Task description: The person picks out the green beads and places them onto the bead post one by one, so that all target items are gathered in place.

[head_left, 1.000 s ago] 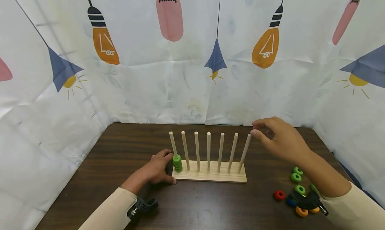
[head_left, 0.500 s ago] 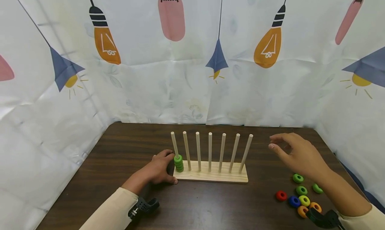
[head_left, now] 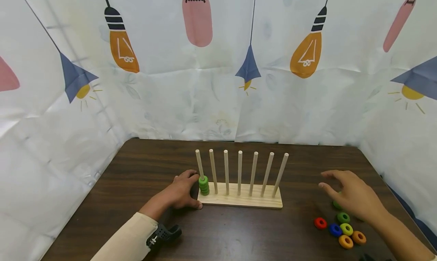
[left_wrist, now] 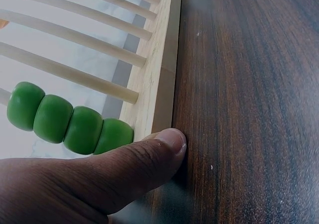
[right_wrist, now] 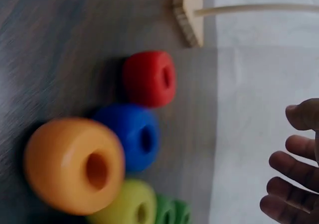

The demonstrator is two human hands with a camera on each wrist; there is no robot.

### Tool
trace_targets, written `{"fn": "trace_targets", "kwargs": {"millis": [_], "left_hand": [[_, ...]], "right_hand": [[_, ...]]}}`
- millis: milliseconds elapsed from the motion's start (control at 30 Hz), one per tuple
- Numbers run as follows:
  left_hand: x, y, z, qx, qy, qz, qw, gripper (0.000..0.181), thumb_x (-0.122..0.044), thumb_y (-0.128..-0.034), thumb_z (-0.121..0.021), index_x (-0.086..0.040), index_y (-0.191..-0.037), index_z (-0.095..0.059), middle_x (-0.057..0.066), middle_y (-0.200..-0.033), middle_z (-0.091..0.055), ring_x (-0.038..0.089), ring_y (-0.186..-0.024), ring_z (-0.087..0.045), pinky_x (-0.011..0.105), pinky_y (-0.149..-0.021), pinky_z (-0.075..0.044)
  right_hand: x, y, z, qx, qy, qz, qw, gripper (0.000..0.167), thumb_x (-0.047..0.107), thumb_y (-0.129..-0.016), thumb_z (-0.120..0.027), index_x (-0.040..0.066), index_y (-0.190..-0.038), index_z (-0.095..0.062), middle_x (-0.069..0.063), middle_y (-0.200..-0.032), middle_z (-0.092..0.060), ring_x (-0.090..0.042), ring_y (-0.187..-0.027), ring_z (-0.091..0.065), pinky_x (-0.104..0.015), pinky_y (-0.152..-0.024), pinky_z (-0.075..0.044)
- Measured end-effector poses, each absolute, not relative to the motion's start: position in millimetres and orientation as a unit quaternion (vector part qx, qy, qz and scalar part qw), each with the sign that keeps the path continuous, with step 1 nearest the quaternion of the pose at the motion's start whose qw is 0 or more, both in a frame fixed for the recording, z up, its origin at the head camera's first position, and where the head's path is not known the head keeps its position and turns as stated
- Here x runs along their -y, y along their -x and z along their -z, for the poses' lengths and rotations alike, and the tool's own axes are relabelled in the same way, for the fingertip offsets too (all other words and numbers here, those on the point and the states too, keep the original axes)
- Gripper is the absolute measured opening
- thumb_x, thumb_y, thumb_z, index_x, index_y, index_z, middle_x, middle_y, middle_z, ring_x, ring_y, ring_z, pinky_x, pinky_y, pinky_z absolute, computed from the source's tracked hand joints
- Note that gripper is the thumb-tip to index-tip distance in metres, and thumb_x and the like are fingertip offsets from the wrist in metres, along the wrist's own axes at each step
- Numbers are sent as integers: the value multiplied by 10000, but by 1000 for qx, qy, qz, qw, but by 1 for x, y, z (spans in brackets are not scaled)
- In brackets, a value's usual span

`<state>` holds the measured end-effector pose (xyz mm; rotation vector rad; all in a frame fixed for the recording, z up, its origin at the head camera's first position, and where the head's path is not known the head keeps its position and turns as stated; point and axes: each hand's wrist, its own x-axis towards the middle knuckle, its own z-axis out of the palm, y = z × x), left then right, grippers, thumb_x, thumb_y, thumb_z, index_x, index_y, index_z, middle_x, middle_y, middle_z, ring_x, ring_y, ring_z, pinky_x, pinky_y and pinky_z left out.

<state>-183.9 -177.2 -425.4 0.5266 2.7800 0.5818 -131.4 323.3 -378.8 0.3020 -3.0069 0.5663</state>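
A wooden peg rack (head_left: 240, 200) stands upright on the dark table (head_left: 263, 236), its long base running left to right with a row of seven pegs (head_left: 240, 172). A stack of green beads (head_left: 203, 186) sits low on the leftmost peg; the left wrist view shows four beads in it.

The left hand (head_left: 181, 192) grips the rack's left end: the thumb presses against the near left corner of the base, and the fingers reach round the far side, just beside the stack. Their tips are partly hidden, so I cannot tell exactly where they touch.

The right hand (head_left: 358, 196) is in the air well to the right of the rack, its fingers spread loosely and the thumb apart from them, with a gap between. In the head view it partly covers a far green bead (head_left: 337, 205).

Near this hand, loose on the table, lie a second green bead (head_left: 343, 217), then a yellow bead (head_left: 346, 229) with a blue bead (head_left: 335, 230) just left of it, a red bead (head_left: 320, 223) farther left, and two orange beads (head_left: 346, 242) on the near side.

Behind the table's far edge hangs a pale curtain (head_left: 164, 105) printed with lamps and bulbs.
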Motion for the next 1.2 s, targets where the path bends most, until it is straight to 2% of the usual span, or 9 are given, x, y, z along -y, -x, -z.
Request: {"fn": "trace_targets", "kwargs": {"millis": [233, 533, 800, 1000, 1133, 1200], "left_hand": [[177, 184, 426, -955, -183, -198, 125, 907, -383, -712, -952, -40, -1435, -525, 236, -1548, -365, 467, -1425, -345, 678, -1120, -261], [176, 184, 425, -955, -181, -198, 125, 936, -379, -707, -956, -28, -1454, -513, 241, -1551, -361, 469, -1430, -336, 670, -1127, -255], [177, 184, 426, -956, -181, -195, 125, 938, -379, -706, -957, -26, -1452, -513, 239, -1549, -363, 468, -1428, -340, 665, -1127, -258], [177, 183, 425, -956, -182, -195, 124, 926, -375, -708, -956, -25, -1445, -519, 241, -1544, -367, 472, -1420, -349, 668, -1119, -269], [177, 183, 425, -955, -182, -199, 124, 913, -362, -714, -954, -25, -1443, -521, 244, -1546, -364, 478, -1419, -348, 678, -1116, -264], [177, 182, 425, -954, -183, -201, 125, 910, -353, -719, -952, -23, -1447, -517, 245, -1548, -361, 480, -1421, -345, 681, -1119, -256]], "right_hand": [[-346, 132, 399, 982, -87, -169, -1, 566, 453, -961, -714, 7, -1304, -651, -255, -1268, -637, -531, -1150, -555, -664, -806, -488], [-364, 136, 413, 985, -70, -152, -31, 622, 496, -936, -725, -8, -1294, -651, -303, -1267, -619, -571, -1132, -535, -668, -779, -488], [-377, 138, 421, 986, -69, -147, -31, 552, 506, -965, -683, 12, -1210, -701, -270, -1202, -659, -557, -1097, -570, -663, -777, -493], [-382, 139, 427, 985, -84, -151, -32, 469, 441, -984, -680, 16, -1178, -724, -224, -1160, -692, -529, -1064, -609, -656, -787, -503], [-385, 141, 428, 984, -89, -153, -37, 357, 309, -1003, -672, 13, -1195, -721, -229, -1160, -693, -515, -1043, -625, -639, -772, -514], [-387, 142, 428, 983, -85, -157, -46, 318, 230, -1005, -657, -1, -1219, -706, -225, -1154, -692, -432, -930, -651, -561, -707, -530]]}}
